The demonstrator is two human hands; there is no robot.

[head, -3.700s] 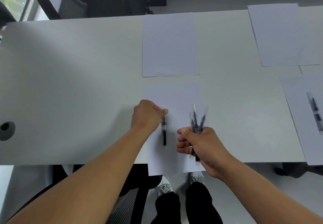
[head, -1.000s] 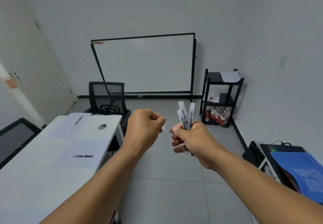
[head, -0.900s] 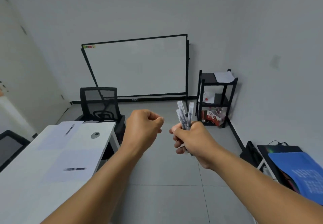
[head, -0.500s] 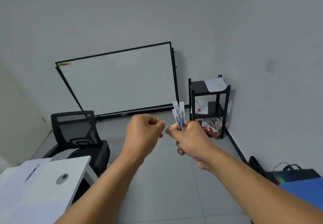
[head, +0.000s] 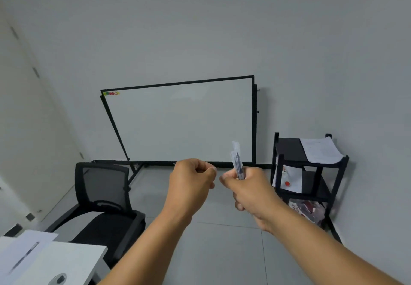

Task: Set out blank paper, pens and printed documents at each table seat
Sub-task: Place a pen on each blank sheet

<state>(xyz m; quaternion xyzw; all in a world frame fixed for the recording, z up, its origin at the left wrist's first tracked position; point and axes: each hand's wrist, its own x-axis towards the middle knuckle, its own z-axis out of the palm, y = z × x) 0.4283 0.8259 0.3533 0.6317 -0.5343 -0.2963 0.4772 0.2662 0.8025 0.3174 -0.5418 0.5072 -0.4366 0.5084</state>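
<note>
Partway thru: pens still in hand, printed docs not yet set out.
Right hand [head: 249,187] has its grip wrapped round a bunch of wrapped pens [head: 237,162], tips up, held mid-air over the floor; left hand [head: 191,180] is curled in a loose fist just beside it, w/ nothing visible in it. On the worktop [head: 73,260] corner, bottom left, one blank sheet [head: 24,247] already carries a pen [head: 24,257]. Printed papers [head: 320,150] sit on the black shelf unit [head: 289,149] at right. Pens look slim, clear-sleeved w/ dark barrels.
</note>
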